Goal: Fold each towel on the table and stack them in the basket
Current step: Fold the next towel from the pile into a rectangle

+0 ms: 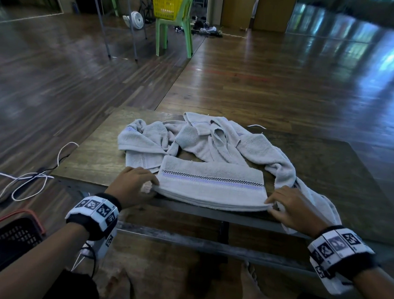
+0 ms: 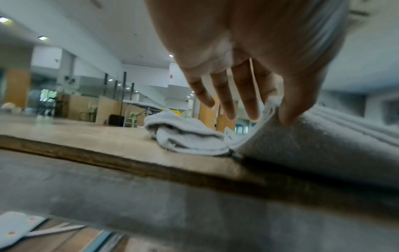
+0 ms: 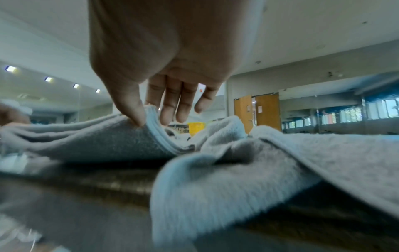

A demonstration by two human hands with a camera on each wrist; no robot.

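Note:
A folded grey towel [image 1: 212, 186] with a checked and lilac stripe lies at the near edge of the wooden table [image 1: 96, 154]. My left hand [image 1: 148, 186] pinches its near left corner, thumb under and fingers on top, as the left wrist view shows on the layered edge [image 2: 273, 109]. My right hand [image 1: 271, 205] pinches the near right corner [image 3: 151, 117] the same way. Behind it lies a heap of crumpled grey towels [image 1: 203, 140]. One more towel [image 1: 287, 173] trails over the table's right front edge. A black basket [image 1: 14, 234] stands on the floor at my lower left.
White and black cables [image 1: 32, 178] loop on the floor left of the table. Far back, a yellow basket [image 1: 167, 3] sits on a green chair [image 1: 174, 33] beside a folding table's legs. My bare feet [image 1: 251, 287] are under the table's front.

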